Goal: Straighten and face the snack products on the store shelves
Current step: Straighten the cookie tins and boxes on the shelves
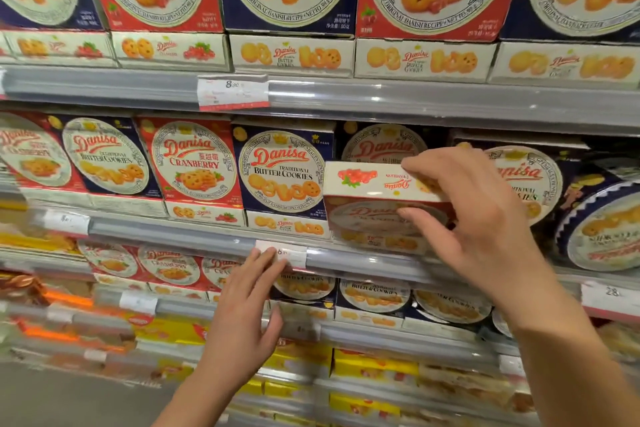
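Head view is showing the right hand, its grip clamping a red cranberry cookie box, thumb under, fingers over the top, tilting at the middle shelf edge. At its 9 o'clock a blue butter cookie box is standing. At 7 o'clock the left hand, fingers straight, is touching the price tag.
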Available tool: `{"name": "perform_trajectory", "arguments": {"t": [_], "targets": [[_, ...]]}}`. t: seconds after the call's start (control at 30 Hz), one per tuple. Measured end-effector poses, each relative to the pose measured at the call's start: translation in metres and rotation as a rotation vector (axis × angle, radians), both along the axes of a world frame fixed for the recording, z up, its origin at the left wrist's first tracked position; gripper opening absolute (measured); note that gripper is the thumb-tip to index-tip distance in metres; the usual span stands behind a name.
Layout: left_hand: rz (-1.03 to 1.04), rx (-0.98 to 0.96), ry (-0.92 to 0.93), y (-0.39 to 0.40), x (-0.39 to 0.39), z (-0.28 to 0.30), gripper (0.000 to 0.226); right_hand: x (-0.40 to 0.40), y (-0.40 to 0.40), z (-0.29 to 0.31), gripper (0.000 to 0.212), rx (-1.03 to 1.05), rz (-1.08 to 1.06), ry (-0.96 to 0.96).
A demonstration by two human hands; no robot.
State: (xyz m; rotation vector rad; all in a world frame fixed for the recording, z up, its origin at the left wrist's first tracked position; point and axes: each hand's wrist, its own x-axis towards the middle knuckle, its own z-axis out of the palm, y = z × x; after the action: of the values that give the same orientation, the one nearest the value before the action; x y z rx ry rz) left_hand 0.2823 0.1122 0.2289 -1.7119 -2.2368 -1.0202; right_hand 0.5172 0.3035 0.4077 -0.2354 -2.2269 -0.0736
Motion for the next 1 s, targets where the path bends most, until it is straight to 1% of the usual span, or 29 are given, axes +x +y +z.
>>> {"name": "perform_trajectory", "arguments": {"t": [0.07, 0.17, 0.27, 0.37, 0.47, 0.53, 0.57, 0.67, 0.8, 0.9, 1.0], "targets": [[0.013, 0.041, -0.082, -0.012, 0.006, 0.012, 0.064, 0.002, -0.009, -0.001, 0.049, -0.019, 0.047, 0.032], [0.039, 0.147, -0.138, -0.028, 0.013, 0.034, 0.062, -0.003, -0.023, -0.005, 0.046, -0.078, 0.130, 0.034], [0.049, 0.237, -0.186, -0.042, 0.014, 0.057, 0.065, -0.018, -0.033, -0.017, 0.043, -0.151, 0.177, -0.045], [0.051, 0.267, -0.185, -0.058, 0.007, 0.071, 0.071, -0.044, -0.046, -0.036, 0.042, -0.194, 0.199, -0.174], [0.014, 0.205, -0.091, -0.069, -0.008, 0.074, 0.078, -0.070, -0.067, -0.056, 0.042, -0.193, 0.237, -0.284], [-0.042, 0.107, -0.007, -0.072, -0.023, 0.067, 0.082, -0.086, -0.084, -0.068, 0.041, -0.216, 0.262, -0.306], [-0.062, 0.063, 0.006, -0.074, -0.031, 0.062, 0.081, -0.094, -0.093, -0.073, 0.041, -0.233, 0.269, -0.307], [-0.088, 0.015, -0.004, -0.082, -0.057, 0.047, 0.068, -0.123, -0.116, -0.085, 0.038, -0.234, 0.278, -0.317], [-0.128, 0.007, -0.018, -0.105, -0.109, 0.036, 0.057, -0.172, -0.141, -0.085, 0.036, -0.219, 0.250, -0.363], [-0.154, 0.026, -0.056, -0.124, -0.160, 0.033, 0.050, -0.206, -0.158, -0.074, 0.031, -0.268, 0.257, -0.337], [-0.156, 0.014, -0.099, -0.140, -0.213, 0.030, 0.046, -0.243, -0.166, -0.051, 0.031, -0.279, 0.163, -0.281]]}}
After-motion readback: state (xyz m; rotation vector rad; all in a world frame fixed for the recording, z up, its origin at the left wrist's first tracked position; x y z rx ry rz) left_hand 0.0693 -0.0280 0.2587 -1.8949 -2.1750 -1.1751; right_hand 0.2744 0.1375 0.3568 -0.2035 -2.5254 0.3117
